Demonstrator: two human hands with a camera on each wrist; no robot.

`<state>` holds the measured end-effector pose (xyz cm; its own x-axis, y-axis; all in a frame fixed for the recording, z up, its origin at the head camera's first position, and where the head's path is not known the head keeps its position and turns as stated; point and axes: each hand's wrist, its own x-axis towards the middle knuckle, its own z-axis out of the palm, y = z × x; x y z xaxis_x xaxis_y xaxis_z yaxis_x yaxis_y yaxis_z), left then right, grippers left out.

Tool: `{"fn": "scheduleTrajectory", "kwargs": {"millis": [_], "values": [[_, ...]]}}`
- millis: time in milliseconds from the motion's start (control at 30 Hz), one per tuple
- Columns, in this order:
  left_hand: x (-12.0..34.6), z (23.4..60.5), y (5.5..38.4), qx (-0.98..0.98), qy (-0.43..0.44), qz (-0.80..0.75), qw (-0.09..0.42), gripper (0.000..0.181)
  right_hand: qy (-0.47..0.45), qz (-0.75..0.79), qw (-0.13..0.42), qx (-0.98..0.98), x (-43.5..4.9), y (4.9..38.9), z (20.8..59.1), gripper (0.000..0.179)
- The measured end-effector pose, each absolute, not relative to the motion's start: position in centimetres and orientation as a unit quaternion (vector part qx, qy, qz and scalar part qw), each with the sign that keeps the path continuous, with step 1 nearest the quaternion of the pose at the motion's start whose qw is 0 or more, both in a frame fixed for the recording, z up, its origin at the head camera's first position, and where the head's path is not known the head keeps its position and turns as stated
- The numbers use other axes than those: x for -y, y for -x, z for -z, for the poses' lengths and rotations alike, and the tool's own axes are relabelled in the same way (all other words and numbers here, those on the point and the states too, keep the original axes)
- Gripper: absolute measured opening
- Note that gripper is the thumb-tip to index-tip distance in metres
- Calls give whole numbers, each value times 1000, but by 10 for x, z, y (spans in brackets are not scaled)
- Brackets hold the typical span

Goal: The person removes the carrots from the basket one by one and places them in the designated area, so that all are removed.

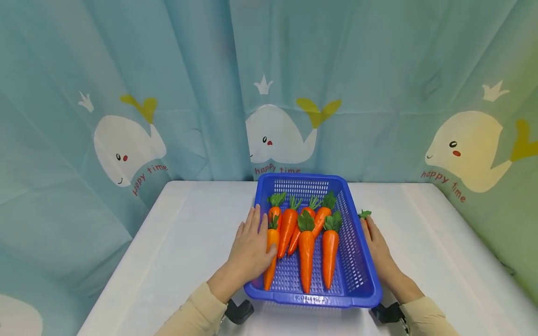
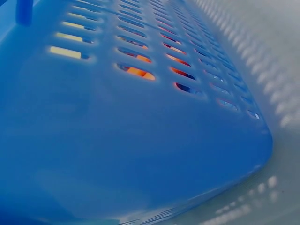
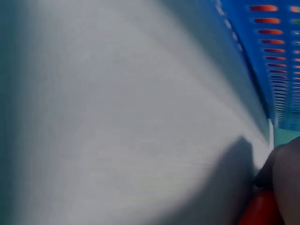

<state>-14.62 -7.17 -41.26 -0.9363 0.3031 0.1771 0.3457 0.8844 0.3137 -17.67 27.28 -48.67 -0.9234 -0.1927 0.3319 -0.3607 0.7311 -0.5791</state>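
A blue plastic basket (image 1: 321,298) with slotted walls stands on the table, holding several orange carrots (image 1: 307,261) with green leafy tops. My left hand (image 1: 250,247) lies over the basket's left rim with fingers fairly straight. Its thumb reaches inside, over the leftmost carrot (image 1: 270,275). Outside the right wall, my right hand (image 1: 380,254) holds another carrot (image 3: 262,209) low by the table. Only that carrot's green top (image 1: 364,214) shows past the fingertips in the head view; the hand hides the rest. The left wrist view shows the basket's wall (image 2: 140,140) close up, without the hand.
A white table (image 1: 189,233) carries the basket. Behind and on both sides hangs a blue-green curtain (image 1: 201,93) printed with whales. Dark wrist devices (image 1: 239,311) sit under both wrists, the left one near the basket's front corner.
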Motion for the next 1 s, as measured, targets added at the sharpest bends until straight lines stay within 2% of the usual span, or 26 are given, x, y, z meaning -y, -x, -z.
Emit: {"fn": "scheduleTrajectory", "kwargs": {"millis": [100, 167, 267, 367, 567, 900, 1000], "values": [[71, 414, 146, 969, 167, 170, 60, 71, -226, -237, 216, 920, -274, 173, 487, 65], [71, 415, 145, 970, 166, 167, 60, 71, -220, -238, 206, 923, -273, 172, 479, 67], [71, 415, 145, 970, 166, 164, 61, 71, -172, -261, 145, 939, -270, 173, 460, 65], [71, 414, 146, 971, 166, 163, 60, 72, -136, -269, 116, 946, -265, 175, 439, 62], [70, 414, 146, 970, 167, 166, 58, 71, -140, -243, 150, 948, -262, 175, 408, 60], [71, 415, 145, 972, 165, 158, 59, 72, -192, -233, 177, 937, -247, 172, 366, 62], [72, 414, 147, 972, 162, 160, 58, 72, -205, -243, 168, 933, -236, 172, 356, 60]]}}
